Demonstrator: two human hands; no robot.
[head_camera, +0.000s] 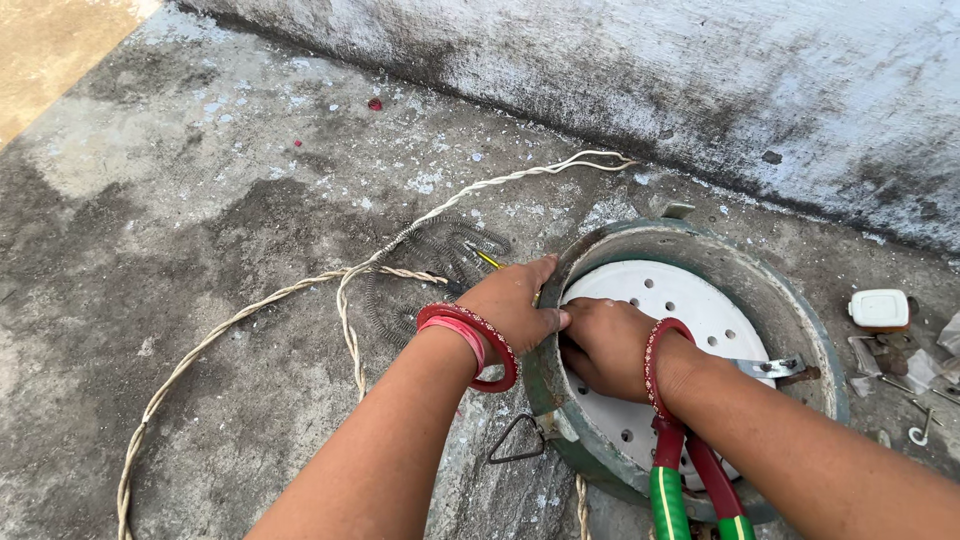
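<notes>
Rough concrete floor (200, 200) holds a round green heater pan (790, 300) with a white perforated plate (690, 300). Left hand (515, 305) curls closed over its rim; right hand (605, 345) presses, fingers bent, on the plate. Twisted cord (300, 285) and coiled wire (440, 255) lie beside.

Bare forearms, red bangles (468, 340)

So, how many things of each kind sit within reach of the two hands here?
Round green metal housing: 1
White perforated disc: 1
Twisted cream cord: 1
Coiled heating wire: 1
Pliers with red and green grips: 1
Small white box: 1
Total: 6
</notes>
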